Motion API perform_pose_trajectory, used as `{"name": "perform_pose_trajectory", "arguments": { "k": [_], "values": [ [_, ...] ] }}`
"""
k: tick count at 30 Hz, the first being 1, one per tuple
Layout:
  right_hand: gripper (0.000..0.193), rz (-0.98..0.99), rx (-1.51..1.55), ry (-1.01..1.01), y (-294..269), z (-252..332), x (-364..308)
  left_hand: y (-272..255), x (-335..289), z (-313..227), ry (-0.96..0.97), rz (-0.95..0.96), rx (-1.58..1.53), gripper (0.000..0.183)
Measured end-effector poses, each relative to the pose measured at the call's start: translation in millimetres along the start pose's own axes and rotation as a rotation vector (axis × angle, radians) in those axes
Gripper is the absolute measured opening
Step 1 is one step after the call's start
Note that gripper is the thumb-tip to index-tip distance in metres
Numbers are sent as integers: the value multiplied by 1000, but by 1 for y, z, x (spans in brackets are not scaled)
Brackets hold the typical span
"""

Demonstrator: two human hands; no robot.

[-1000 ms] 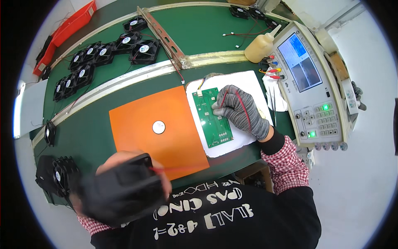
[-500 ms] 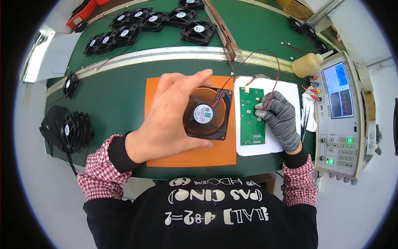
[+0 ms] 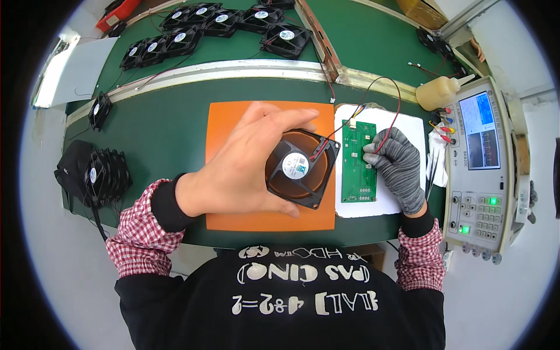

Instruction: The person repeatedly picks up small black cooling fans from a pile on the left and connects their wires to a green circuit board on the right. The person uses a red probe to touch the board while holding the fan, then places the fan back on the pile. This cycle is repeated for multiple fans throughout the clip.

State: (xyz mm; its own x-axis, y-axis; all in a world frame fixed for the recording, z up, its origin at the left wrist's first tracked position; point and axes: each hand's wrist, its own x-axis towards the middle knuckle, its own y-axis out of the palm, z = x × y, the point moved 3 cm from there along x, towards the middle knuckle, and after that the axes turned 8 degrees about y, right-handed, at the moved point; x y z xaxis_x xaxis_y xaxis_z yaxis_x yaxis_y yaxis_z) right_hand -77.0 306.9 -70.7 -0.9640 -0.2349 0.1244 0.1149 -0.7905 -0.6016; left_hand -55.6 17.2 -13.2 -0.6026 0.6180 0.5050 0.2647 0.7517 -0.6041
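Observation:
My bare left hand (image 3: 242, 160) grips a square black cooling fan (image 3: 310, 188) by its frame, above the orange mat (image 3: 233, 220). The fan's round white label faces up, and a red and black cable (image 3: 398, 93) loops from it over to the right. In a grey knitted glove with bare fingertips, my right hand (image 3: 396, 166) pinches the end of that cable over a green circuit board (image 3: 357, 175). The fingers hide the cable's end, so I cannot tell whether it touches the board. Beneath the board lies a white pad (image 3: 402, 207).
A test instrument with a lit screen (image 3: 481, 131) stands at the right, beside a cream squeeze bottle (image 3: 436, 94). Several black fans (image 3: 221, 22) sit behind the metal rail (image 3: 233, 70). More fans (image 3: 108, 178) are stacked at the left, next to a black bundle (image 3: 73, 169).
The left hand has moved the fan a little to the right and tilted it slightly. The right hand still pinches the cable at nearly the same place. The whole view has shifted slightly.

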Motion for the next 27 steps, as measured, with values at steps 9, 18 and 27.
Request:
{"name": "perform_pose_trajectory", "arguments": {
  "k": [9, 18, 27],
  "values": [
    [18, 11, 61, 39, 0, -2, -1, 12, -9, 28, 11, 264, -11, 87],
    [16, 19, 80, 46, 0, -9, -1, 27, -19, 40, -88, 107, -99, 39],
    [16, 13, 29, 2, 0, -4, -1, 16, -10, 28, 74, 254, 86, 84]
  ]
}}
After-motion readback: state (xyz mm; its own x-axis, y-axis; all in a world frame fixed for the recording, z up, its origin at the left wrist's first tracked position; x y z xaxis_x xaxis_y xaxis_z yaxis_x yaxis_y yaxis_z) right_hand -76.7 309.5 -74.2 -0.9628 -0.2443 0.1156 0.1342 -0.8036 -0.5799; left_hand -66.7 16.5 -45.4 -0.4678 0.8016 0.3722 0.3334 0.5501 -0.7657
